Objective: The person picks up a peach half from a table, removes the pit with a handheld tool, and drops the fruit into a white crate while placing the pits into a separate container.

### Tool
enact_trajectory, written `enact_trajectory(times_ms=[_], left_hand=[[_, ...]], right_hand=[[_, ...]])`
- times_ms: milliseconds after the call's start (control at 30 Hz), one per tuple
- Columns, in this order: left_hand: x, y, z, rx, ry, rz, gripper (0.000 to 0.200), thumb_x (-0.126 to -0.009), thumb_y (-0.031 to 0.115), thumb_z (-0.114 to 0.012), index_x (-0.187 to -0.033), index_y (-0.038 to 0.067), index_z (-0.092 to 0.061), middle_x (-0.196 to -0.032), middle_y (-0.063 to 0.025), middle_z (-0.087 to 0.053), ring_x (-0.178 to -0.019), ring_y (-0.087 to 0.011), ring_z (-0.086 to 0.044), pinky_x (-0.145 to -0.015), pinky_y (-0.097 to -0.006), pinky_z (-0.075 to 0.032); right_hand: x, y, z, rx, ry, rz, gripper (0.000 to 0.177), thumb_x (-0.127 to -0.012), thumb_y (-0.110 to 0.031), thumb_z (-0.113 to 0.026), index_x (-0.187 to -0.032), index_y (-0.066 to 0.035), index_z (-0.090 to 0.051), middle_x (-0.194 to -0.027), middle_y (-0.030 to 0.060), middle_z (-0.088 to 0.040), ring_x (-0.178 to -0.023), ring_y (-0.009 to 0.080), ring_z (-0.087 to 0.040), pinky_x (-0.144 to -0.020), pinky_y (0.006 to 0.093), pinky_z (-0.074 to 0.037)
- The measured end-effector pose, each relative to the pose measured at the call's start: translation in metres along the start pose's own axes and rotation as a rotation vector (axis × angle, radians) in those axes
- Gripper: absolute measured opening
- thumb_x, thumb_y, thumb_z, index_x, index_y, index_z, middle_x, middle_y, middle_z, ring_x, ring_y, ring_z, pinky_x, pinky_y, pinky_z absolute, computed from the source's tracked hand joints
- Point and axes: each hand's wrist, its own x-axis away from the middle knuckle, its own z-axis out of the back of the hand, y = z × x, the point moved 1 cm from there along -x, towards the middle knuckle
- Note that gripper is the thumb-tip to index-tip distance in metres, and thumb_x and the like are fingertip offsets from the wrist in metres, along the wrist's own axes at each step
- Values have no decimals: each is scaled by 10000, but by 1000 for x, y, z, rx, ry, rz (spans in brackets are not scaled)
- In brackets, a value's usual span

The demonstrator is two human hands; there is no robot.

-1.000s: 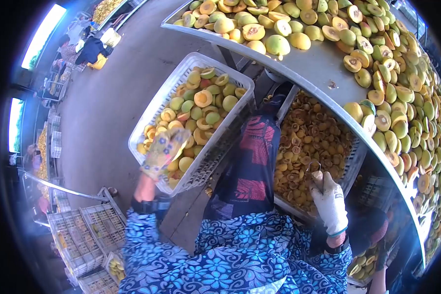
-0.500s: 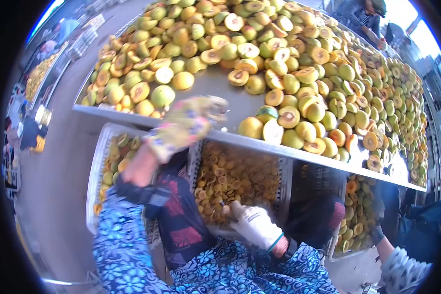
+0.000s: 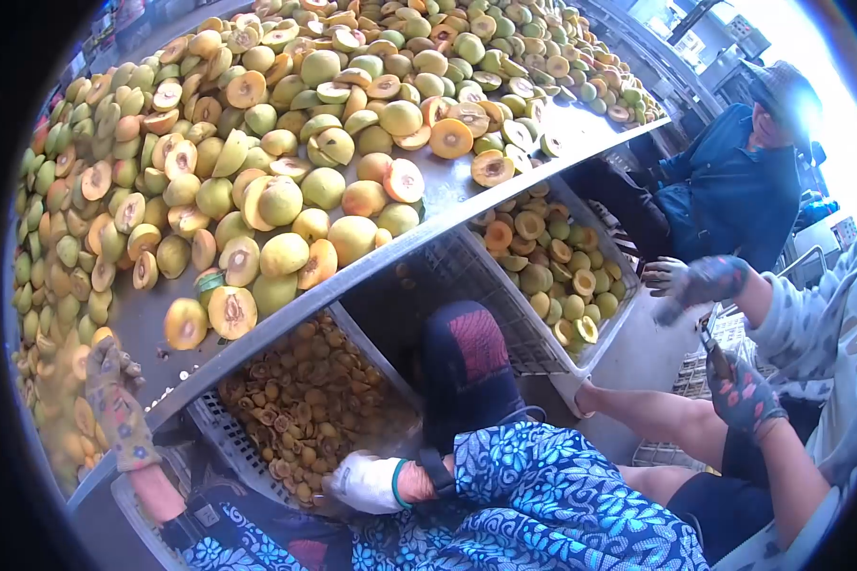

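Observation:
At the left edge of the metal table, my left hand (image 3: 117,400), in a patterned glove, is beside halved peach-like fruit (image 3: 84,419). Its fingers look bent but apart, with no fruit visible in them. My right hand (image 3: 367,482), in a white glove, is closed over the near edge of a crate (image 3: 379,354). Its fingertips point away from me, and whatever they hold is hidden. Small orange-brown fruit scraps (image 3: 305,409) fill that crate. Above, many green-yellow fruit halves (image 3: 286,252) lie heaped on the table (image 3: 186,366), several with brown pits showing.
A second crate (image 3: 592,357) of fruit halves stands under the table edge. To the right sits a co-worker with dark patterned gloves (image 3: 747,392), one holding a small tool (image 3: 717,354). Farther back is a person in a blue jacket (image 3: 733,181).
The view has swung right, bringing the co-worker's hands into view. My left hand has moved to the fruit at the table's left. My right hand stays by the scrap crate; its tool tip no longer shows.

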Motion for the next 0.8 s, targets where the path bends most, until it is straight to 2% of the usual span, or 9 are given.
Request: enact_trajectory(times_ms=[67,133,167,300,467,533,633,700,800], left_hand=[[-3,-6,5,-107,-2,-85,266,-936,181,-647,-1189,100,-626,-861,27,-569,-693,-49,-547,-642,-191,-480],[29,29,-47,-819,28,-457,341,-918,148,-650,-1254,105,-612,-954,6,-609,-815,-75,-592,-729,-221,-500],[30,31,-63,-641,-135,-242,417,-886,114,-655,-1298,93,-594,-1101,-37,-642,-956,-126,-611,-832,-258,-500],[48,37,-102,-966,-505,-461,471,-796,169,-705,-1251,87,-611,-1235,-147,-627,-1154,-332,-587,-1036,-402,-436],[33,27,-121,-1265,-445,-401,370,-753,189,-750,-1100,103,-657,-1096,-145,-661,-1030,-323,-626,-885,-427,-486],[44,53,-123,-839,-361,6,334,-755,175,-787,-1051,71,-672,-981,-91,-683,-815,-182,-639,-691,-329,-510],[72,60,-99,-473,-285,-131,467,-743,259,-822,-1094,4,-648,-1001,-110,-690,-949,-207,-667,-822,-337,-528],[101,56,-97,400,-261,-49,413,-805,220,-791,-1116,-5,-641,-998,-73,-678,-942,-148,-652,-821,-288,-542],[159,66,-111,110,-243,-15,286,-906,145,-694,-1157,13,-666,-1090,-75,-690,-946,-132,-648,-830,-266,-541]], right_hand=[[2,2,37,-262,235,-48,273,-857,-155,-561,-1071,14,-564,-775,122,-656,-688,308,-679,-524,395,-498],[6,6,63,-385,289,-146,169,-903,-151,-515,-962,4,-547,-723,178,-634,-680,359,-657,-552,453,-492],[7,9,65,-374,288,-185,160,-916,-146,-496,-956,1,-546,-724,181,-633,-686,362,-658,-557,450,-492],[7,12,47,-302,353,-143,166,-909,-125,-512,-999,1,-572,-678,157,-647,-631,326,-674,-531,439,-501],[11,8,66,-214,112,-134,189,-914,-159,-528,-1045,-24,-553,-685,142,-666,-651,327,-684,-536,435,-510],[15,8,80,-285,173,-152,180,-910,-183,-570,-1009,-38,-531,-734,151,-671,-693,328,-688,-551,436,-505],[18,11,105,-600,322,-57,198,-901,-177,-610,-978,-38,-490,-800,178,-665,-749,343,-682,-586,436,-496],[13,12,119,-910,553,-31,283,-926,-210,-632,-1082,-26,-484,-761,80,-612,-676,252,-642,-586,386,-476],[21,11,154,-1636,540,-161,361,-957,-294,-620,-1183,-39,-499,-720,-18,-530,-582,98,-529,-547,263,-440]])
